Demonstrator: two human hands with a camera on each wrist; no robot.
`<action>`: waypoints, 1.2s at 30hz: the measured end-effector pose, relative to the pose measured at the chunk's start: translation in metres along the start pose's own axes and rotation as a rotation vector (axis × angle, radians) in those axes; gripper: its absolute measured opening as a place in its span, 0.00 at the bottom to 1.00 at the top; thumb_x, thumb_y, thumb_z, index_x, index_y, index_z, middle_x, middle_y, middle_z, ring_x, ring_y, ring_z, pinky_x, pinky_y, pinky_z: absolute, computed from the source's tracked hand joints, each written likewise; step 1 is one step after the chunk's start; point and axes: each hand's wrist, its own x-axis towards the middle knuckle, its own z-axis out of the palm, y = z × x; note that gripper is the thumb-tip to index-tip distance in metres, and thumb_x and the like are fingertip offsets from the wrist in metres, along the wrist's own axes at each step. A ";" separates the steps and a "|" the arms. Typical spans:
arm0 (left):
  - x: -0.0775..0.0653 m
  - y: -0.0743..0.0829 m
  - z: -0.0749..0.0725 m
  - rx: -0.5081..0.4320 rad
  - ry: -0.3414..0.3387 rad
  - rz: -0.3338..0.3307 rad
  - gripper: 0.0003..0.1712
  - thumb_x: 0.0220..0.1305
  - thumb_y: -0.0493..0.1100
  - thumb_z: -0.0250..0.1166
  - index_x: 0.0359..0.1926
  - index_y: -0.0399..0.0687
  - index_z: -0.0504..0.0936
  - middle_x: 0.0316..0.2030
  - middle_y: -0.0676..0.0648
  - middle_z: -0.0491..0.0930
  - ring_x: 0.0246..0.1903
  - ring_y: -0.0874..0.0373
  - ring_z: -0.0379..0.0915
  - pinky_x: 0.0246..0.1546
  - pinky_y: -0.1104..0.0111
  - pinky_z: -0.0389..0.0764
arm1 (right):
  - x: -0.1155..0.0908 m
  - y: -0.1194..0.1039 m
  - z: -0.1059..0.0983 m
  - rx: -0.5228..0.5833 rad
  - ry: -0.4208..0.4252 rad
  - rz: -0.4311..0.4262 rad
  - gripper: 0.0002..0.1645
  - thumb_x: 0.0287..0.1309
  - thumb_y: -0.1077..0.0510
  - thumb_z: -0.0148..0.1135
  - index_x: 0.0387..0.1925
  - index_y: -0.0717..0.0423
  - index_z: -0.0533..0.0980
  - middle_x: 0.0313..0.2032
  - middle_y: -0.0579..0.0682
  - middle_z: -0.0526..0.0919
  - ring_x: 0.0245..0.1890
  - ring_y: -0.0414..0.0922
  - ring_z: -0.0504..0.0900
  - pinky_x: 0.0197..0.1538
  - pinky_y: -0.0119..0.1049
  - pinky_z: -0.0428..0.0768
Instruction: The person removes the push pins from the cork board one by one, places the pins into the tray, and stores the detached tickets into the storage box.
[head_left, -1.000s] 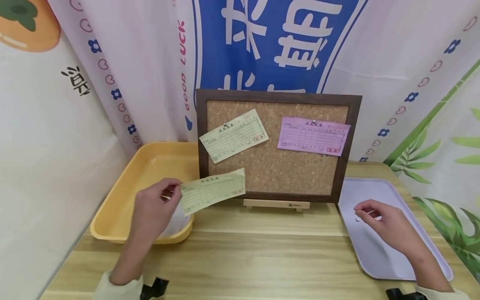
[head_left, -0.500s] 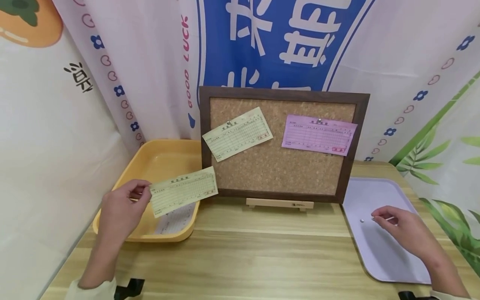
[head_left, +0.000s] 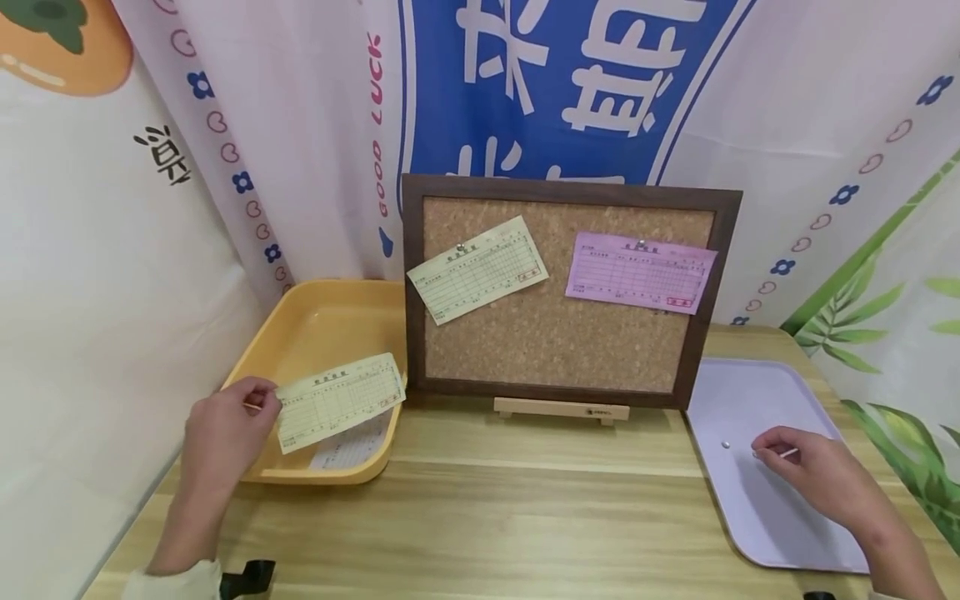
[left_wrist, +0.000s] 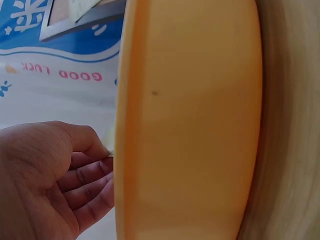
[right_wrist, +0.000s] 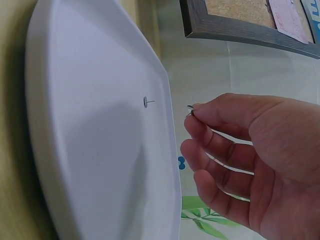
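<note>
My left hand (head_left: 228, 425) pinches a pale yellow-green receipt slip (head_left: 341, 400) by its left end, above the yellow tub (head_left: 315, 312). In the left wrist view the tub's wall (left_wrist: 195, 120) hides most of that slip. My right hand (head_left: 813, 471) is over the lilac tray (head_left: 765, 533), pinching a small silver thumbtack (right_wrist: 190, 110) between thumb and index finger. Another thumbtack (right_wrist: 146, 102) lies on the tray, its point standing up. On the framed corkboard (head_left: 555, 350), a yellow-green slip (head_left: 480, 271) hangs tilted at left and a pink slip (head_left: 641, 275) at right, each tacked at its top.
A white printed paper (head_left: 352, 446) lies in the tub. The corkboard leans on a small wooden stand (head_left: 561, 408) at the back of the wooden table (head_left: 517, 517). Printed curtains (head_left: 315, 125) enclose the back and sides.
My left hand has carried the slip leftward from before the board's lower left corner to over the tub, then lowered it. My right hand has shifted slightly right and nearer over the tray.
</note>
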 end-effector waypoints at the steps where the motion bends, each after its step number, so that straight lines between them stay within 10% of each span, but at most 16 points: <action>1: 0.001 -0.002 0.000 0.004 0.003 0.002 0.08 0.65 0.35 0.63 0.37 0.34 0.86 0.28 0.40 0.85 0.27 0.43 0.81 0.26 0.57 0.75 | -0.001 0.000 0.001 0.000 0.002 -0.003 0.01 0.65 0.64 0.69 0.36 0.60 0.83 0.34 0.48 0.86 0.29 0.31 0.78 0.32 0.34 0.78; 22: -0.004 -0.011 0.003 -0.012 -0.075 -0.001 0.08 0.67 0.40 0.66 0.35 0.39 0.87 0.27 0.46 0.85 0.27 0.49 0.81 0.29 0.56 0.77 | 0.001 -0.005 0.005 -0.010 -0.076 0.011 0.02 0.65 0.64 0.67 0.38 0.58 0.84 0.35 0.47 0.86 0.32 0.36 0.80 0.35 0.36 0.80; 36: -0.001 0.029 0.009 -0.098 -0.014 0.161 0.04 0.67 0.40 0.69 0.36 0.45 0.88 0.27 0.51 0.85 0.28 0.51 0.83 0.31 0.61 0.78 | 0.002 -0.028 0.000 -0.054 -0.083 -0.043 0.03 0.63 0.64 0.70 0.39 0.55 0.84 0.34 0.43 0.86 0.32 0.36 0.80 0.36 0.38 0.81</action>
